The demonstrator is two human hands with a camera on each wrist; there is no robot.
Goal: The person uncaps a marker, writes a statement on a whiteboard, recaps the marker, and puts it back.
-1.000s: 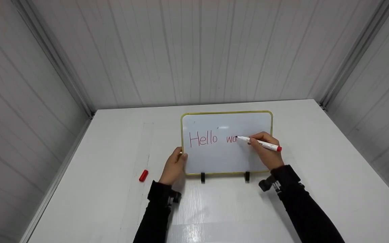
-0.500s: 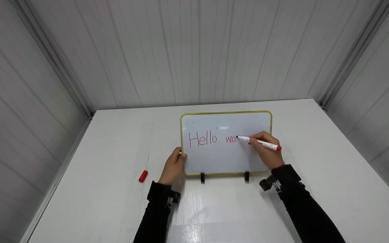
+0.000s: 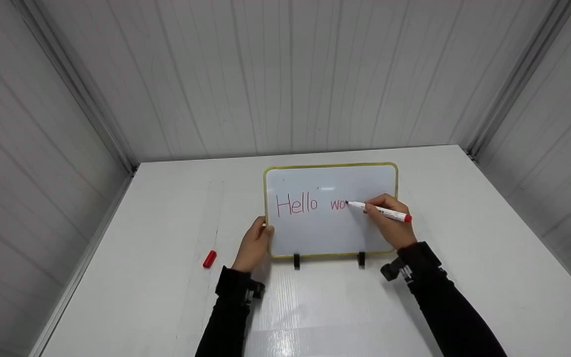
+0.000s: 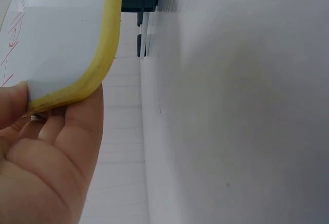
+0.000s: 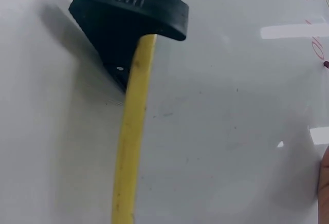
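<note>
Whiteboard (image 3: pixel 315 233) stretch beneath right hand (image 3: pixel 389 223) hidden

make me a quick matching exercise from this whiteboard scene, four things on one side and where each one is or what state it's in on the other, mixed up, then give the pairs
Things:
1. marker
2. red cap
3. whiteboard
4. left hand

Places or states:
A. lies alone on the table, left of the board
B. propped on two black feet, bearing red writing
C. pinches the board's yellow left edge
D. held in the right hand, tip at the board after "wo"

Pairs: 1-D, 2-A, 3-B, 4-C
</note>
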